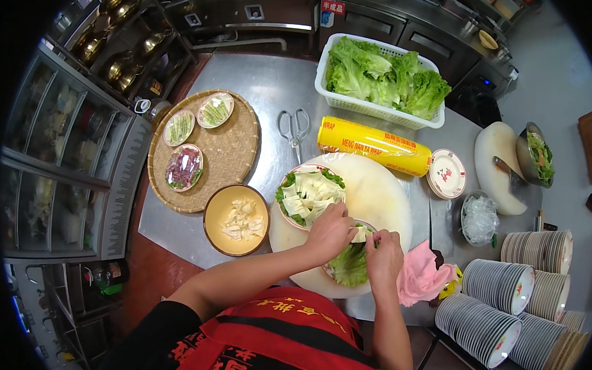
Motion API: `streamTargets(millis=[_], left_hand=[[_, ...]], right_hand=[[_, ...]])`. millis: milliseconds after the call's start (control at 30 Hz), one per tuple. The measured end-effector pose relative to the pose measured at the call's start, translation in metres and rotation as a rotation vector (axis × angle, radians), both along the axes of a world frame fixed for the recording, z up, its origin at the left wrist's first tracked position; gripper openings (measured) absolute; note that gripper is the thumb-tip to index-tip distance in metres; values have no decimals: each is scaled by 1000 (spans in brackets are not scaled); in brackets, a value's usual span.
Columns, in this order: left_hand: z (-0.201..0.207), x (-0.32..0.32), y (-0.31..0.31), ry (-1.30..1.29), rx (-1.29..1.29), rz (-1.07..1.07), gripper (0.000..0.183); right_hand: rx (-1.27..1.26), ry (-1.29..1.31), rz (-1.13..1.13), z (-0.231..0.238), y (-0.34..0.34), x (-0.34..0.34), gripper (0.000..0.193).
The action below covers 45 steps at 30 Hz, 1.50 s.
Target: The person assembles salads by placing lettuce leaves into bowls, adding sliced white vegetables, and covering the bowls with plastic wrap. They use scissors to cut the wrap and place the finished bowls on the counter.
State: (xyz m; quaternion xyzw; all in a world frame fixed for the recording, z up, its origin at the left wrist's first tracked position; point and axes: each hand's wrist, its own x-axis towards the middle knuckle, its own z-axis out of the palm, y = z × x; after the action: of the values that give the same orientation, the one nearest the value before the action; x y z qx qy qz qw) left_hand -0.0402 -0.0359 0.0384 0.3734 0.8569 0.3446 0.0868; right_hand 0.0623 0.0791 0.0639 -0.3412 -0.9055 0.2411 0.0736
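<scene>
In front of me, a lettuce-lined plate (346, 267) sits at the near side of a round white cutting board (383, 189). A pale, thin folded piece (362, 235) lies at its far part, between my hands. My left hand (331, 235) reaches over the plate's far left side, fingers bent together, their tips partly hidden. My right hand (384, 258) closes thumb and forefinger at the pale piece's right edge. Just beyond my left hand, another plate holds many similar pale pieces (311, 194) ringed by greens. Left of the board, a yellow bowl (214, 231) contains more pale pieces.
A woven tray (234, 145) with three small plates lies left. Scissors (294, 132), a yellow wrap roll (375, 146) and a white lettuce basket (380, 111) stand beyond the board. Right are a pink cloth (422, 275), small plates (447, 174) and several plate stacks (479, 332).
</scene>
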Motion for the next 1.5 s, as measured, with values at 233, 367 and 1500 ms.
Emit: streamTargets(millis=[233,367,1500], left_hand=[[0,1,9,-33,-177,-30,14],[6,0,9,6,-181,-77,15],[-43,-70,-211,-679,123,512,20]], right_hand=[[-87,33,20,-23,9,1,16],[-227,75,50,-12,17,4,23],[-350,256,202,39,-80,27,15]])
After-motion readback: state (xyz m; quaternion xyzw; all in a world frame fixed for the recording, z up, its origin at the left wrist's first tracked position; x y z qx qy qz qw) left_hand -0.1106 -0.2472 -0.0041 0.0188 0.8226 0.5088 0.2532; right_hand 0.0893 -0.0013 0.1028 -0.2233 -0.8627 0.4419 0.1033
